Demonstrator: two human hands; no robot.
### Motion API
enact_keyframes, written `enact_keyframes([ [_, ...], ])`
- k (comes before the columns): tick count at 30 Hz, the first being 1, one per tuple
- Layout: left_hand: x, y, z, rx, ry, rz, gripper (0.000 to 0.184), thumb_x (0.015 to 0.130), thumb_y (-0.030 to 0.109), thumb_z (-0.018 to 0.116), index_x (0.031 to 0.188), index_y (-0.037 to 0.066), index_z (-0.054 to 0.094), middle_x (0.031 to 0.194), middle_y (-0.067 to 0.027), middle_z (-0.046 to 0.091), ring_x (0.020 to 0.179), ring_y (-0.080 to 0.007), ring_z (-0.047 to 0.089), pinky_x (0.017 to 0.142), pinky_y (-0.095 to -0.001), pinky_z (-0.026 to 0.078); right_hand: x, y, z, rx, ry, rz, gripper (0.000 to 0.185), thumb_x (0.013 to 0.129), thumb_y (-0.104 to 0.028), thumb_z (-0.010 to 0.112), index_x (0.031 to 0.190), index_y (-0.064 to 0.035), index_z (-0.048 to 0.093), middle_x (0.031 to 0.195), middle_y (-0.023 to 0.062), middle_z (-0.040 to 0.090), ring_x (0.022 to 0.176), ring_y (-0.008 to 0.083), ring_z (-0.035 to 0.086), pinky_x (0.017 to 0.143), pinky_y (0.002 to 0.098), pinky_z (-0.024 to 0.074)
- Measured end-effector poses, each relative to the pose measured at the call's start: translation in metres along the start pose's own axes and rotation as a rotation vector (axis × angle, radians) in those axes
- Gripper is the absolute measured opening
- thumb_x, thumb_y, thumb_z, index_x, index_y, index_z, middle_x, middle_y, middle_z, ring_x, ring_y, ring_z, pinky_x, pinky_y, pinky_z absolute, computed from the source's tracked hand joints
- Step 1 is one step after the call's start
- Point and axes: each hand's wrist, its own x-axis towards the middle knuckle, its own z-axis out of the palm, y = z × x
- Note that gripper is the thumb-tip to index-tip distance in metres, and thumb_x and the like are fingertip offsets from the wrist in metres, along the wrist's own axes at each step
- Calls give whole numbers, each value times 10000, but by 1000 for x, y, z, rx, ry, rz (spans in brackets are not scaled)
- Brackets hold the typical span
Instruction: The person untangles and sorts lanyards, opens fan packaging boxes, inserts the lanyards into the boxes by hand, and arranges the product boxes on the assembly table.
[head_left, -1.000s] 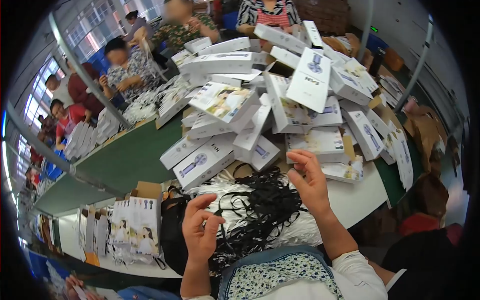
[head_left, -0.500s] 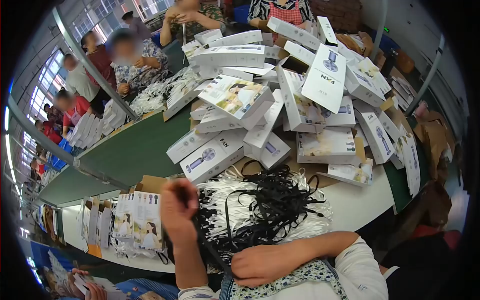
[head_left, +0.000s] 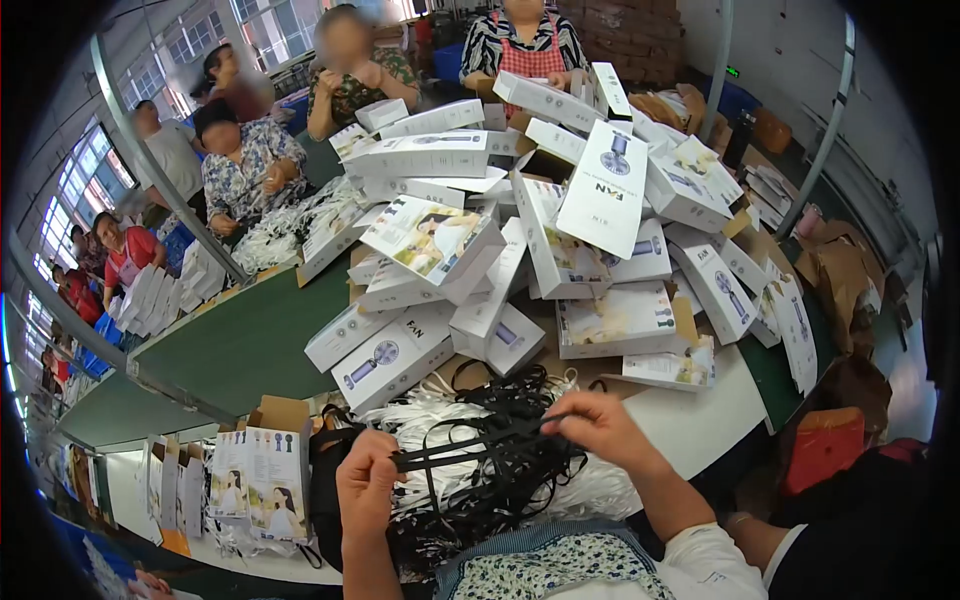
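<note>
Between my two closed hands a black lanyard strap [head_left: 440, 455] is drawn out almost level. My left hand [head_left: 368, 474] grips one end, its fingers curled and the thumb pressed on top. The other end is pinched in my right hand [head_left: 604, 428]. Just below lies a tangled heap of black straps [head_left: 490, 510], resting on bundles of white straps [head_left: 600, 490]. Beyond them rises a large pile of white fan boxes, among them a box marked FAN [head_left: 392, 360] near the straps.
Upright open boxes [head_left: 276, 485] stand to the left of my left hand. A metal post [head_left: 150, 160] rises beside the green table [head_left: 240, 340]. Several people sit or stand across the table. At right are brown cartons [head_left: 845, 285] and a red stool [head_left: 825, 450].
My right hand has moved from my lap up and right over the straps. My left hand has lowered, and the strap is now stretched between both. The view has shifted.
</note>
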Motion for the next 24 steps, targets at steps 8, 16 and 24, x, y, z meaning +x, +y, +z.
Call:
enact_keyframes([
  [8,17,13,36,-1053,194,-349,319,984,377,355,833,114,455,621,19,339,390,-46,261,378,-181,330,58,-8,23,-583,62,-411,499,771,-159,688,1216,-45,494,1212,155,510,1069,285,522,866,344,452],
  [16,6,11,41,-816,140,-230,311,982,404,345,858,135,436,624,15,340,409,-49,256,384,-193,222,145,-66,39,-937,432,-745,1016,599,-362,814,1408,-71,274,1448,232,165,1329,416,167,1077,481,174],
  [24,5,23,12,-779,243,-131,302,983,405,346,869,149,459,613,22,334,401,-49,244,379,-195,215,170,-64,25,-1077,373,-419,808,649,-293,736,1320,-2,392,1369,272,272,1243,428,272,1030,497,252],
])
